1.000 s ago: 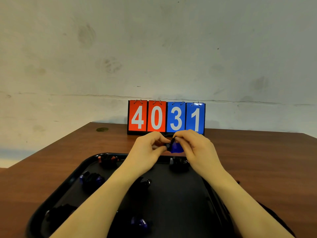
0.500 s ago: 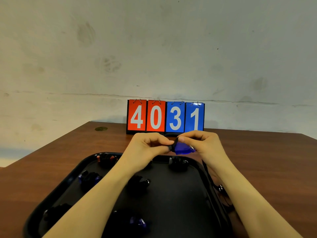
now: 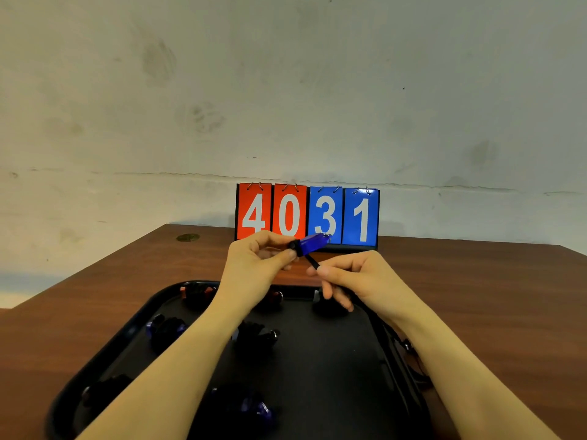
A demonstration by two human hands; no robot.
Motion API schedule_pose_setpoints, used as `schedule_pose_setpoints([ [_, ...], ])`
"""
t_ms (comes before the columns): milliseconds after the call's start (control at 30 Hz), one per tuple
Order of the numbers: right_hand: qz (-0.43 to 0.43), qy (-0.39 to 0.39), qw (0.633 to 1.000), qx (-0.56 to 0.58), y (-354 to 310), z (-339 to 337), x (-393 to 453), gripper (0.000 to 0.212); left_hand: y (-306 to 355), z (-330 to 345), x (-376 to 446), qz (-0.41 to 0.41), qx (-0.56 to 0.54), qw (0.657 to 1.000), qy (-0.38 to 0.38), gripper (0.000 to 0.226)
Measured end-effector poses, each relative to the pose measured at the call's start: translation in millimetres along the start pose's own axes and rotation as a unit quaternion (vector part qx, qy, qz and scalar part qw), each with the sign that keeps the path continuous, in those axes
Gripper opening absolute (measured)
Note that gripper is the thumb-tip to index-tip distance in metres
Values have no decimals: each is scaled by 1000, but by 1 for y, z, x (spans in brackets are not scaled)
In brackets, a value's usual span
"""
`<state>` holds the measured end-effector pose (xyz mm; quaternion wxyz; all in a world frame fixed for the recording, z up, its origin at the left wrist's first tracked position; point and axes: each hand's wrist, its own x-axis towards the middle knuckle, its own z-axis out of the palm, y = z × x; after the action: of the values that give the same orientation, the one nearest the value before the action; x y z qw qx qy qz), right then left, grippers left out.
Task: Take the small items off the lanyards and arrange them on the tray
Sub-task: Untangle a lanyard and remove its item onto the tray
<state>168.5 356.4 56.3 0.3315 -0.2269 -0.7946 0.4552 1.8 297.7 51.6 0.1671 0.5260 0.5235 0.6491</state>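
Observation:
My left hand pinches a small blue item by its black end, holding it above the far edge of the black tray. My right hand pinches the black lanyard cord just below the blue item; the cord runs down under that hand. Whether the cord is still joined to the item I cannot tell. Several small dark, blue and red items lie on the tray, such as a blue one at the left and another near the front.
A flip scoreboard reading 4031 stands at the back of the brown table against the wall. More black lanyard cord lies along the tray's right edge. A round brass fitting sits at the table's back left.
My hands have drawn apart: the left keeps the blue item and tilts it up to the right, while the right has dropped lower and to the right with the cord.

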Motion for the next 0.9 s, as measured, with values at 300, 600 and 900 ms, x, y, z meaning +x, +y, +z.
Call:
schedule_pose_setpoints([
  [300, -17, -23, 1000, 0, -2, 0, -2, 16, -10, 1, 5, 14, 143, 990, 13, 17],
  [600, -152, 114, 936, -296, 11, 8, 4, 13, -14, 1, 3, 85, 237, 966, -61, 19],
  [900, -173, 190, 918, -301, 17, 0, 7, 14, -9, 1, 0, 110, 238, 954, -146, 16],
])
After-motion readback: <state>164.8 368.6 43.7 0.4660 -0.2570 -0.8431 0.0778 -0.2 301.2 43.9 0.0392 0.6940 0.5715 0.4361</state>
